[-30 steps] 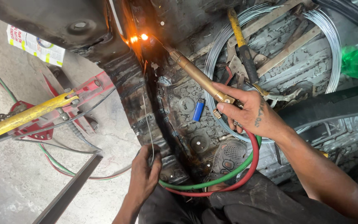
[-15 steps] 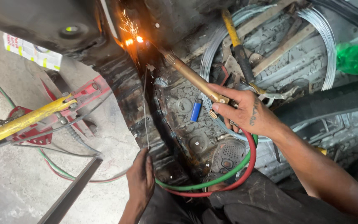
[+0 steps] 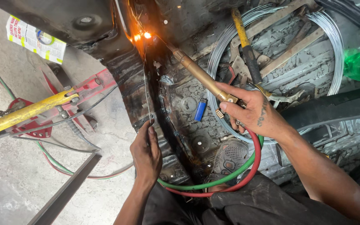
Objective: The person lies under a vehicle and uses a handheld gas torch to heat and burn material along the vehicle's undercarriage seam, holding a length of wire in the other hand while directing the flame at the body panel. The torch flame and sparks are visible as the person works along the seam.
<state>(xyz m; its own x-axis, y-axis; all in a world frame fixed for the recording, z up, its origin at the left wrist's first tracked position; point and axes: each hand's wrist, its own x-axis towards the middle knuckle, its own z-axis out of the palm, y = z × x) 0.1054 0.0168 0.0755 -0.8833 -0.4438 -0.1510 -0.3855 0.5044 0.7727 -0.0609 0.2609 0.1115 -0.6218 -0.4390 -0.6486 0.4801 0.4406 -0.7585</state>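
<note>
The brass torch (image 3: 201,77) sits in the right hand (image 3: 253,112), glowing on the dark metal seam (image 3: 146,35). The left hand (image 3: 146,152) pinches a thin rod (image 3: 145,91). Most seam looks unjoined.

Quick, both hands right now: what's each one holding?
Left hand: grip closed, pinching a thin filler rod that runs up toward the glowing seam.
Right hand: grip closed on the brass torch.
</note>
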